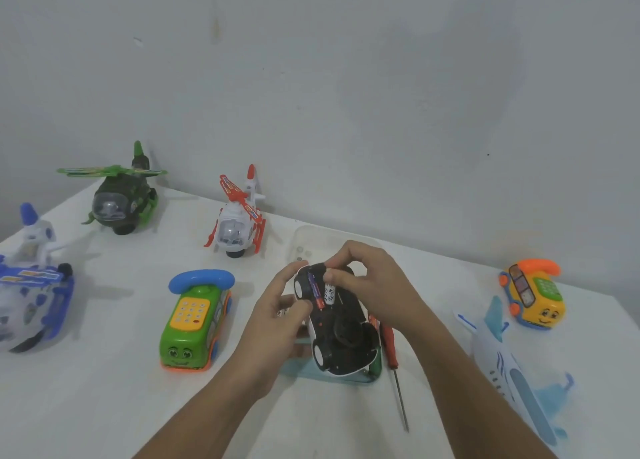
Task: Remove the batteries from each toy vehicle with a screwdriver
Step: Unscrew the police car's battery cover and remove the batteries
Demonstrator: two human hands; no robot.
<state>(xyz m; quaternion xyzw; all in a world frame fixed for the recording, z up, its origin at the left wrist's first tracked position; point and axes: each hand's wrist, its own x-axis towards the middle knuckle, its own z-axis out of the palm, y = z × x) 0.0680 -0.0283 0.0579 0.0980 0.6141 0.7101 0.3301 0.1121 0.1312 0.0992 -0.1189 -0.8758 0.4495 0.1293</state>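
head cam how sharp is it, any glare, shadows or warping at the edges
Head view: soft all over under flat, dim light, no glare; faint shadows fall beside the toys on the table; the blue helicopter at the left edge and the plane at the right look smeared and stretched.

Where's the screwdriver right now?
In the head view, the screwdriver lies on the table, just right of the upturned toy car, between it and the toy airplane, with its tip toward the person.

Three helicopters [121, 198] are sitting left of the fingers [346, 256], two phone buses [194, 320] are flanking them, one car [341, 337] with two batteries [316, 290] is resting between them, and one screwdriver [391, 351] and one airplane [512, 368] are lying to their right.
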